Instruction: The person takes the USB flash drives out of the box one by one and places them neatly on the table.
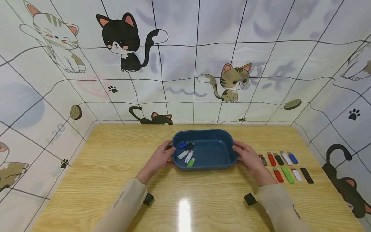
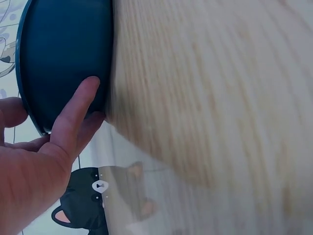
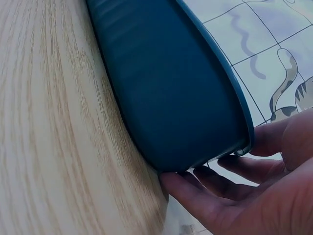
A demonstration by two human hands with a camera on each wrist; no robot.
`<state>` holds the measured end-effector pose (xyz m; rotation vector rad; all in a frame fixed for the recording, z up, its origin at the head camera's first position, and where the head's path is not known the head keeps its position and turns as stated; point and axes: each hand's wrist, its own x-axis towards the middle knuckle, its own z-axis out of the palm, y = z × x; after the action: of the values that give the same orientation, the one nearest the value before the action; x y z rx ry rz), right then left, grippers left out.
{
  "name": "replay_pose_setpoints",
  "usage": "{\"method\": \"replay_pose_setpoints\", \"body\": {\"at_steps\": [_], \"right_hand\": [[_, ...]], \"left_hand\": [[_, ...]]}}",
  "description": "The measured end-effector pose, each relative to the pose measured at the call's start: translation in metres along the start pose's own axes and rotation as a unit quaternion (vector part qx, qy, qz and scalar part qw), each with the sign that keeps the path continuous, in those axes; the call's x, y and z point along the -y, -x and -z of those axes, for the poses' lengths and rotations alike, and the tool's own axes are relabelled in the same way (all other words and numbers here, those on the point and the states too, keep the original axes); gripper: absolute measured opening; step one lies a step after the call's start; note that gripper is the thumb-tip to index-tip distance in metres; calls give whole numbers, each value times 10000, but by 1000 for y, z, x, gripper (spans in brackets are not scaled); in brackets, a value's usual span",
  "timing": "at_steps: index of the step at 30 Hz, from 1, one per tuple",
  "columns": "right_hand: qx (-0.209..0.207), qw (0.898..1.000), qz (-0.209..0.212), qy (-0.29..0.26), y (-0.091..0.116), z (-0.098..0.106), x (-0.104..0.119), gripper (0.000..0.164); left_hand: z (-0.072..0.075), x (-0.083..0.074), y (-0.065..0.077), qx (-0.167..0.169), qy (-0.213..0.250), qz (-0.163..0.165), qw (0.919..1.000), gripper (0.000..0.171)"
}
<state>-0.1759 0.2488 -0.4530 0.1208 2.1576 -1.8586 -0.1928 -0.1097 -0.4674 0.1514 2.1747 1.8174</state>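
Note:
A dark blue rectangular dish sits on the wooden table between my hands. Its left part holds several USB flash drives: a blue one, a black one, two white ones and a green one. My left hand grips the dish's left end, thumb at the rim and fingers against the outer wall, as the left wrist view shows. At the opposite end my right hand holds it the same way. In the right wrist view the fingertips lie at the dish's lower edge.
Right of the dish, two rows of USB flash drives lie on the table, among them a red one, a green one and a black one. My right forearm passes beside them. A cat-patterned curtain encloses the table's back and sides.

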Motion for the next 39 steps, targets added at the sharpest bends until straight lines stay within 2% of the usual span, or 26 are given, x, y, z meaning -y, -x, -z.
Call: {"method": "replay_pose_setpoints", "body": {"at_steps": [3, 6, 8, 11, 15, 18, 21, 26, 29, 30, 36, 39], "right_hand": [[28, 10000, 34, -21, 1, -2, 0, 57], [44, 10000, 29, -34, 2, -4, 0, 57], [48, 10000, 21, -30, 2, -5, 0, 57], [45, 10000, -3, -28, 3, -6, -2, 57], [43, 10000, -11, -22, 3, -5, -3, 57], [53, 10000, 6, -5, 3, -4, -3, 57], [60, 10000, 23, -17, 3, -4, -3, 57], [59, 10000, 25, -39, 1, -4, -4, 57], [33, 10000, -5, -38, 0, -4, -4, 57], [21, 10000, -14, -32, 0, -4, -4, 56], [-19, 10000, -39, 5, 0, -3, -2, 56], [-29, 10000, -39, -8, 0, -3, -1, 56]], "left_hand": [[3, -2, 2, -308, -434, -125, 9985, 55], [6, -7, 4, -794, -1033, -406, 9906, 56], [7, -13, 4, -1117, -1358, -689, 9820, 54], [6, -27, 4, -1483, -1875, -1163, 9640, 50], [1, -47, 3, -1528, -2529, -1641, 9411, 46], [-5, -61, 1, -1276, -3033, -1786, 9273, 46], [-12, -71, -4, -838, -3435, -1726, 9193, 48], [-20, -79, -14, 43, -3983, -1434, 9060, 51], [-26, -81, -19, 516, -4336, -1210, 8915, 48], [-27, -82, -21, 648, -4468, -1145, 8849, 46], [-39, -82, -30, 1228, -5353, -864, 8312, 38], [-44, -81, -32, 1374, -5595, -791, 8136, 29]]}}
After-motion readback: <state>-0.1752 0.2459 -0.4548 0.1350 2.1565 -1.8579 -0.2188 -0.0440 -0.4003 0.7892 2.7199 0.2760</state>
